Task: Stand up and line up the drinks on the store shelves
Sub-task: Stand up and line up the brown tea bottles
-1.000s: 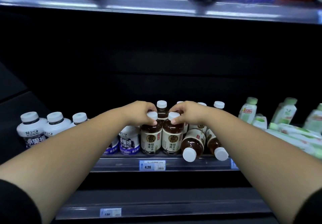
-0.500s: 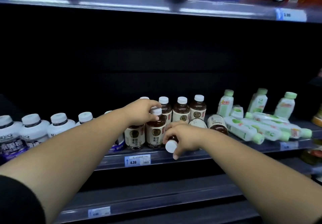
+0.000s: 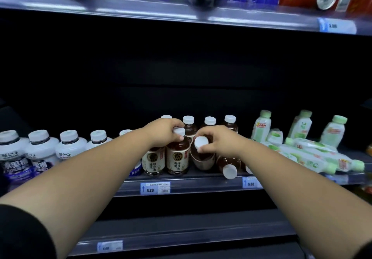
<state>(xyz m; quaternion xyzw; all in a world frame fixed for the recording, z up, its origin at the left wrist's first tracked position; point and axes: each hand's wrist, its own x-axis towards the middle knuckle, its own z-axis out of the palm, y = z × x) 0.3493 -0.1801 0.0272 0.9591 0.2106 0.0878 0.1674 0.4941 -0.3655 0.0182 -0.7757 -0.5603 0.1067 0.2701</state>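
Head view (the only one): the right hand (image 3: 218,140) has its fingers curled round the neck of a brown tilted bottle (image 3: 201,159), just below the white cap; the base of that bottle sits on or close to the shelf (image 3: 201,186), and its long axis leans from there up and toward the camera, so the cap faces almost straight out. The empty slot it seems meant for lies directly beneath the grip, touching or nearly touching the right side of the upright bottle (image 3: 178,156); standing it up looks like a matter of tipping the cap back away from the viewer. The left hand (image 3: 166,132) grips the cap of that upright bottle, probably to steady the row; it is the farther hand from the leaning one. One more fallen bottle (image 3: 228,164) lies just right of the grip, cap outward over the shelf edge, and green-capped bottles (image 3: 314,158) lie toppled farther right.

Against half a second ago: the right hand was low at the shelf front on the cap of a lying bottle; now hand and cap are higher, the bottle partly raised; the left hand has not left its cap.
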